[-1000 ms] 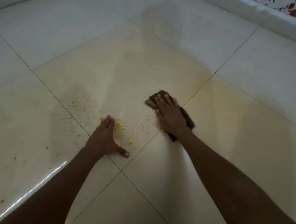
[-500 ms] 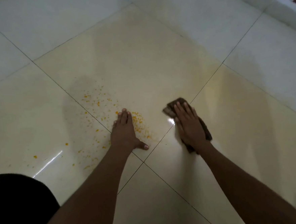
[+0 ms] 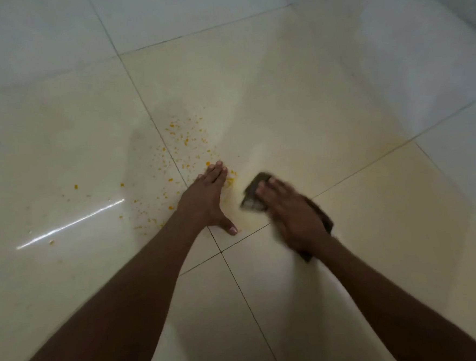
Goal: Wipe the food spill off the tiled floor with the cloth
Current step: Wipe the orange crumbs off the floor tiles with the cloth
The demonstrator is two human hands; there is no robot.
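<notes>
Orange-yellow crumbs of the food spill (image 3: 185,144) lie scattered over the cream tiled floor (image 3: 324,103), mostly left of and beyond my left hand. My left hand (image 3: 207,200) rests flat on the floor, fingers together, thumb spread toward me, holding nothing. A dark brown cloth (image 3: 253,194) lies on the tile just right of it, pressed down under my right hand (image 3: 291,214), which is blurred by motion. Part of the cloth sticks out beyond the fingertips and behind the wrist.
Dark grout lines (image 3: 231,268) cross near my left thumb. A few stray crumbs (image 3: 76,187) lie further left beside a bright light streak (image 3: 71,224). A pale raised ledge (image 3: 455,4) runs along the top right corner.
My right hand has slid the cloth left toward my left hand and the crumbs there; the gap between the hands has narrowed. The view has shifted, and the left hand stays planted.
</notes>
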